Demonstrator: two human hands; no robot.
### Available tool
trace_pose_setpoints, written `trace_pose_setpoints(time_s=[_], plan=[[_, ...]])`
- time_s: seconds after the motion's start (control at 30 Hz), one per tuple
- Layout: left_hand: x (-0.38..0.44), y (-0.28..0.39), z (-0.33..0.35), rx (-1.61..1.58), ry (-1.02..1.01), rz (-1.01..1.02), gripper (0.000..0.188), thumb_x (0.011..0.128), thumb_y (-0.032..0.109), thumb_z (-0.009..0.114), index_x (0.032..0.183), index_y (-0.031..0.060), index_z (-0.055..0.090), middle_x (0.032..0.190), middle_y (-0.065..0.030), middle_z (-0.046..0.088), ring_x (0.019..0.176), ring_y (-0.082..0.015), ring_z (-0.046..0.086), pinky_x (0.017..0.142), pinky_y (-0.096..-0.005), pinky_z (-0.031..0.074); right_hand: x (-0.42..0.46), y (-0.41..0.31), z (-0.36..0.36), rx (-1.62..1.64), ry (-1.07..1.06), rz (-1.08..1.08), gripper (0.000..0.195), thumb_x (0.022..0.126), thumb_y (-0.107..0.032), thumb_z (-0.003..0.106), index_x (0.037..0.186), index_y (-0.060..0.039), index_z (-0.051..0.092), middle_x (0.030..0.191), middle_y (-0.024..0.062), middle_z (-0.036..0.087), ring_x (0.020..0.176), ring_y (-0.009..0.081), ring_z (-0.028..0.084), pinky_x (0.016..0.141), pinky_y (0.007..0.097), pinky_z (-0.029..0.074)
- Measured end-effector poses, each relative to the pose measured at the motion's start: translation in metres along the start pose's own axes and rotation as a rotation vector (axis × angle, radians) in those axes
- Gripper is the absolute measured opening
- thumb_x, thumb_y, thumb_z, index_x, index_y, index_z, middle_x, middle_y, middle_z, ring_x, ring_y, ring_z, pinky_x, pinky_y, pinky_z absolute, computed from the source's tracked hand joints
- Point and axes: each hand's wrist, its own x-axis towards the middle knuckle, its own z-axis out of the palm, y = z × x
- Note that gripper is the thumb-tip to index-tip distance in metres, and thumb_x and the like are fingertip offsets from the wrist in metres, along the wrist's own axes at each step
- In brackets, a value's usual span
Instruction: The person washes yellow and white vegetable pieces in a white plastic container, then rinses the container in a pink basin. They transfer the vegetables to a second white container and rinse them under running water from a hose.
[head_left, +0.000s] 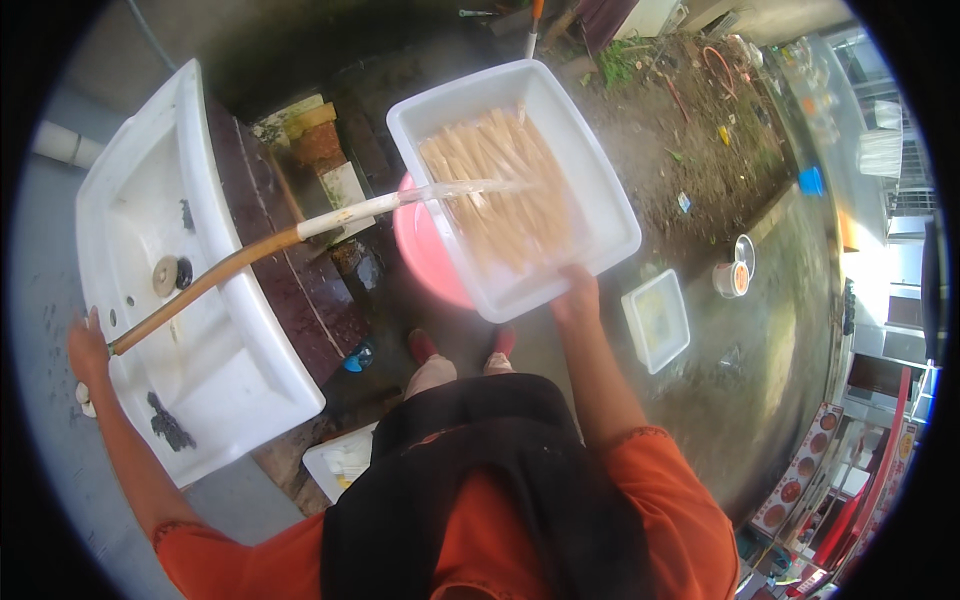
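A white plastic tub (600, 202) holds many long tan strips (480, 165) lying in water. My right hand (579, 294) grips the tub's near rim. Behind its left side shows a pink basin (431, 251), partly hidden below the tub. Water (480, 187) streams into the tub from a hose (255, 251), brown along most of its length and white at its outlet. The hose crosses a white ceramic washbasin (217, 367). At the hose's far left end is my left hand (88, 349), which hides the fitting there, so its grip cannot be made out.
A smaller white tray (658, 321) rests on the wet concrete to the right, with a white bucket (730, 279) beyond it. Bricks (319, 146) lie beside the washbasin. A white container (341, 457) stands by my left leg. A blue bucket (810, 181) is farther right.
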Motion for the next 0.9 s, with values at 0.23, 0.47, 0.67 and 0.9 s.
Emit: trace_pose_setpoints(time_s=[0.23, 0.47, 0.67, 0.9], plan=[[-0.179, 0.319, -0.146, -1.444, -0.834, 0.1, 0.043, 0.086, 0.02, 0.064, 0.12, -0.0046, 0.055, 0.1, -0.0102, 0.066, 0.081, -0.0123, 0.06, 0.075, -0.028, 0.05, 0.006, -0.01, -0.034, 0.001, 0.039, 0.038, 0.054, 0.07, 0.007, 0.047, 0.123, 0.0057, 0.04, 0.107, 0.0163, 0.051, 0.101, 0.0333, 0.053, 0.093, 0.048, 0.044], [-0.234, 0.508, -0.167, -2.083, -1.545, -0.819, 0.061, 0.081, 0.015, 0.066, 0.133, 0.0005, 0.039, 0.124, -0.0152, 0.053, 0.112, -0.0286, 0.054, 0.087, -0.045, 0.046, -0.013, -0.021, -0.055, 0.024, -0.038, 0.172, 0.057, 0.071, 0.006, 0.047, 0.127, 0.0052, 0.037, 0.113, 0.0173, 0.049, 0.108, 0.0344, 0.05, 0.098, 0.048, 0.04], [-0.266, 0.548, -0.172, -2.036, -1.276, -0.876, 0.045, 0.069, -0.009, 0.05, 0.114, -0.0066, 0.053, 0.104, -0.0139, 0.061, 0.094, -0.0258, 0.061, 0.082, -0.0353, 0.049, 0.007, -0.073, -0.079, -0.595, 0.103, 0.002, 0.069, 0.072, 0.003, 0.063, 0.134, 0.0025, 0.034, 0.128, 0.0196, 0.045, 0.12, 0.0317, 0.045, 0.102, 0.0425, 0.036], [-0.28, 0.569, -0.189, -2.038, -1.187, -0.775, 0.046, 0.075, -0.007, 0.054, 0.12, -0.0024, 0.051, 0.106, -0.0089, 0.061, 0.092, -0.0178, 0.059, 0.08, -0.0296, 0.048, 0.073, -0.09, -0.008, -1.709, -0.335, -0.577, 0.085, 0.073, -0.027, 0.074, 0.144, -0.0106, 0.029, 0.146, 0.0197, 0.028, 0.135, 0.0357, 0.027, 0.11, 0.0438, 0.026]])
